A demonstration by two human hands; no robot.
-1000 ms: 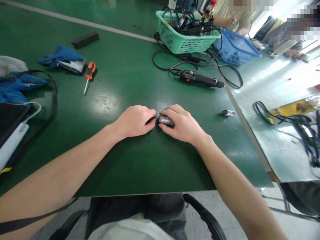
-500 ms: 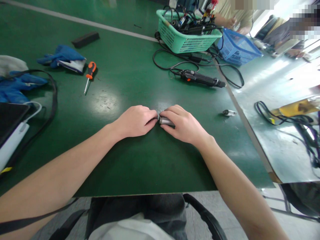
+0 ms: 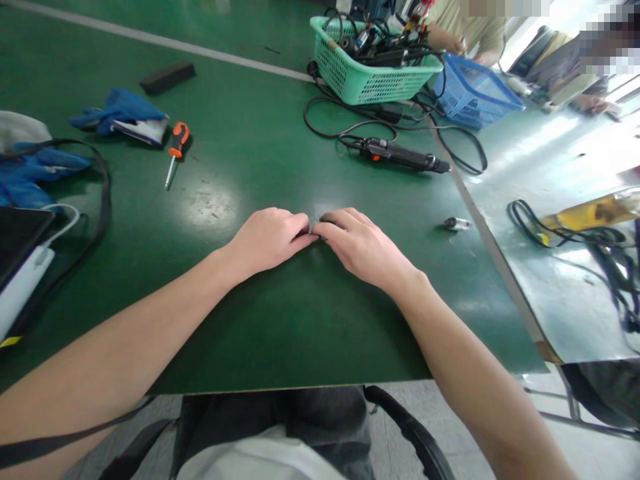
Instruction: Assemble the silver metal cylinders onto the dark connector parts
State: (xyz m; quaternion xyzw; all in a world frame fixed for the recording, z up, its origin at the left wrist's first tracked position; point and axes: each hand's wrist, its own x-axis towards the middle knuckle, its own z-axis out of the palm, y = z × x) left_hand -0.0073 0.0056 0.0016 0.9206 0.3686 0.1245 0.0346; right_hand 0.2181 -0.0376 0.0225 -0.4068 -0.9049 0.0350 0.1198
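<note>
My left hand and my right hand meet over the green table, fingertips nearly touching. The right hand's fingers are closed around a small metal cylinder, now almost wholly covered by them. In a pinch, the left thumb and fingers press together at the cylinder's end; whatever they hold is hidden. To the right lies another small metal piece, silver with a dark end. An orange and black screwdriver rests beyond my left hand. Farther off on the right is a black electric screwdriver with its cord.
A green basket of tools and cables stands at the back, beside a blue basket. Blue gloves, a dark block and a tablet-like device lie left. A yellow tool is on the right-hand table. People sit beyond.
My right hand's fingers have shifted over the metal cylinder, which showed plainly before and is now mostly covered. The right fingertips have come closer to the left ones.
</note>
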